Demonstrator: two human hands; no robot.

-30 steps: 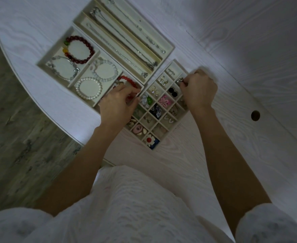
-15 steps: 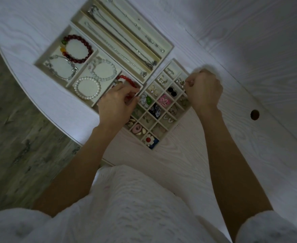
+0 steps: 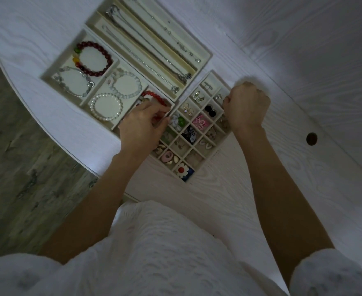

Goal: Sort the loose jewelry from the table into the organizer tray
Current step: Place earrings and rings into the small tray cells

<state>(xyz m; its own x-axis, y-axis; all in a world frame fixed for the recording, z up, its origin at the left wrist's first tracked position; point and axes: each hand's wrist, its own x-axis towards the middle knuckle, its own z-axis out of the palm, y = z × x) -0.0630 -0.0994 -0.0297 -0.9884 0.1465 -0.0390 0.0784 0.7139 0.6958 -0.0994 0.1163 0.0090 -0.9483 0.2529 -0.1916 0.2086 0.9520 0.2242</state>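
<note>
- White wood-grain table (image 3: 304, 50), curved edge at left, dark round hole (image 3: 311, 138) at right; grey plank floor (image 3: 15, 157) beyond the edge.
- Cream organizer tray (image 3: 205, 52) lies on the table in three sections, set diagonally.
- Long-slot section: silver chain necklaces (image 3: 150, 50) stretched out in the slots.
- Bracelet section: dark red bead bracelet (image 3: 95, 57) with green and yellow beads, far-left compartment; silver chain bracelet (image 3: 75, 82) beside it in the same compartment; pale bead bracelet (image 3: 125, 84) and white pearl bracelet (image 3: 106, 106) in the next compartment.
- Red bead bracelet (image 3: 155, 98) in the compartment nearest the grid, partly hidden by the left hand.
- Left hand (image 3: 142, 128): fingers curled over that compartment, tips at the red beads; looks like a pinch, but actual hold can't be confirmed.
- Small-grid section (image 3: 213, 76): earrings and charms in cells: silver earrings (image 3: 198, 97), black studs (image 3: 210, 110), pink flower (image 3: 199, 122), white flower with red centre (image 3: 182, 169) in the nearest corner cell.
- Right hand (image 3: 246, 105): fingers curled tight at the grid's right edge, knuckles up, fingertips hidden; something small and shiny near the thumb side, too small to identify, hold unclear.
- White textured garment (image 3: 154, 253) fills the bottom; white sleeve (image 3: 325, 274) at lower right.
</note>
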